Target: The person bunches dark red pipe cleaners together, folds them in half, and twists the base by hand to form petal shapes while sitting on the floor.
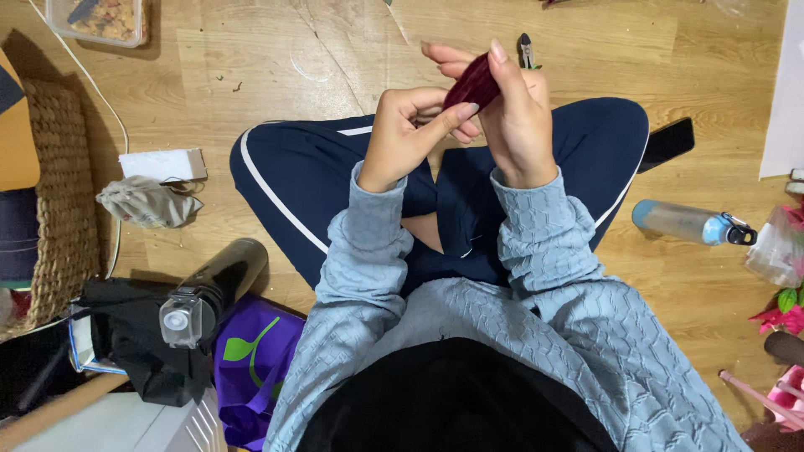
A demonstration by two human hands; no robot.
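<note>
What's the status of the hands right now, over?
Left hand and right hand both pinching a dark red ribbed piece above the lap. Pliers on floor just beyond. Nothing in the way.

A small dark-red ribbed piece, perhaps fabric or a petal, is sitting upper centre of the frame, tilting diagonally, pinched between the left hand and right hand, partly hiding behind fingers.

We count two hands; one dark red ribbed fabric piece; two drink bottles, black and translucent blue; one black phone.
</note>
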